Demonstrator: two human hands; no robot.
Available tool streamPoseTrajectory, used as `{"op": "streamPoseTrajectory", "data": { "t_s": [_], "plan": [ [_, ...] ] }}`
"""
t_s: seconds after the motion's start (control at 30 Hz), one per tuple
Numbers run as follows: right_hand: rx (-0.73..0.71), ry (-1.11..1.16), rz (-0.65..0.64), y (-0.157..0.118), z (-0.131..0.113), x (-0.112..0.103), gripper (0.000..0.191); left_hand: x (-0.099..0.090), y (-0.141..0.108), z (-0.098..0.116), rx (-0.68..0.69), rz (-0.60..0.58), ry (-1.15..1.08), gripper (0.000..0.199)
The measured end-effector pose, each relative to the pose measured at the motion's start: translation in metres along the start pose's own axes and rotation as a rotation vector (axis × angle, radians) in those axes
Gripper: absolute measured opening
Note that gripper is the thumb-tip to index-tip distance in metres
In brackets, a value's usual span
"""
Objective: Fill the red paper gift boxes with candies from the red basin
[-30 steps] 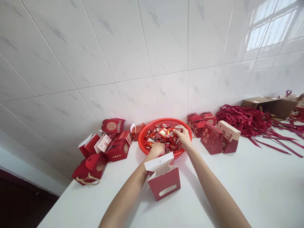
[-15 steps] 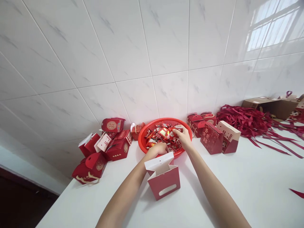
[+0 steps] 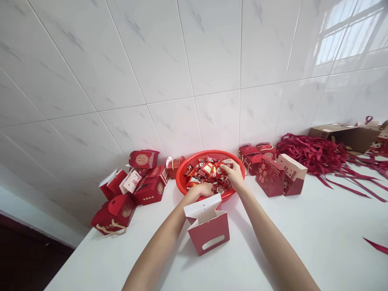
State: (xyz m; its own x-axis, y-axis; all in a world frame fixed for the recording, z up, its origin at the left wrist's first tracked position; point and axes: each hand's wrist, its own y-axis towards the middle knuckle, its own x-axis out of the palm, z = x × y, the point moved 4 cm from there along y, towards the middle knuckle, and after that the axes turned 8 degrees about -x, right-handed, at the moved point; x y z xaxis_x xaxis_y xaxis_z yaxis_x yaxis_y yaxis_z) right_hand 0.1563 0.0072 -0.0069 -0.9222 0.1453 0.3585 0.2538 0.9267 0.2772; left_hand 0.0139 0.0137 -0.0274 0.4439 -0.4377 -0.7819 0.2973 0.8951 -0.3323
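A red plastic basket (image 3: pixel 181 184) by the wall is filled with red-wrapped candies (image 3: pixel 209 169). My left hand (image 3: pixel 205 189) is curled low at the basket's front, its fingertips hidden, so what it holds cannot be made out. At the basket's right side my right hand (image 3: pixel 232 171) has its thumb and fingers pressed together on a red candy packet. Between my forearms stands an open red box (image 3: pixel 209 234), its white inner flap raised and an oval slot in its front.
Several red gift boxes (image 3: pixel 150 192) sit left of the basket. On the right are more boxes (image 3: pixel 270 176), a heap of dark red ribbons (image 3: pixel 313 155) and a cardboard box (image 3: pixel 342 135). A loose ribbon (image 3: pixel 376 245) lies at the right edge.
My left hand has shifted very slightly among the candies. The right hand and the open box look nearly unchanged.
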Motion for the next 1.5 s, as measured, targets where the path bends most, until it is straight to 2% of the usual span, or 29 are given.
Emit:
{"op": "streamPoseTrajectory", "data": {
  "t_s": [0.1,0.17,0.23,0.4,0.53,0.7,0.93,1.1,1.3,1.5],
  "plan": [
    [-0.006,-0.003,0.010,0.000,-0.001,0.000,0.030,0.004,-0.002,-0.002,0.030,-0.055,-0.085,0.012],
    [-0.013,-0.002,0.018,0.000,-0.002,-0.001,0.030,0.002,-0.001,0.000,0.071,-0.021,-0.156,0.012],
    [-0.020,-0.001,0.031,0.000,-0.002,-0.001,0.029,-0.002,0.000,0.002,0.102,0.058,-0.215,0.016],
    [-0.031,0.014,0.095,0.002,0.001,-0.005,0.032,-0.019,0.000,0.003,0.155,0.341,-0.338,0.023],
    [-0.029,0.023,0.114,0.003,0.002,-0.006,0.033,-0.026,-0.002,0.003,0.198,0.429,-0.392,0.022],
    [-0.027,0.030,0.079,0.002,-0.001,-0.004,0.029,-0.030,-0.004,0.002,0.311,0.527,-0.495,0.020],
    [-0.033,0.037,0.034,0.001,-0.003,-0.002,0.027,-0.034,-0.008,0.005,0.350,0.602,-0.479,0.019],
    [-0.015,0.033,0.004,0.000,-0.002,-0.001,0.030,-0.035,-0.010,0.008,0.354,0.602,-0.469,0.021],
    [-0.019,0.022,-0.016,0.000,-0.001,-0.001,0.028,-0.035,-0.010,0.006,0.315,0.606,-0.479,0.022],
    [-0.040,0.015,-0.030,0.000,-0.005,0.001,0.025,-0.036,-0.014,0.008,0.339,0.624,-0.505,0.022]
  ]
}}
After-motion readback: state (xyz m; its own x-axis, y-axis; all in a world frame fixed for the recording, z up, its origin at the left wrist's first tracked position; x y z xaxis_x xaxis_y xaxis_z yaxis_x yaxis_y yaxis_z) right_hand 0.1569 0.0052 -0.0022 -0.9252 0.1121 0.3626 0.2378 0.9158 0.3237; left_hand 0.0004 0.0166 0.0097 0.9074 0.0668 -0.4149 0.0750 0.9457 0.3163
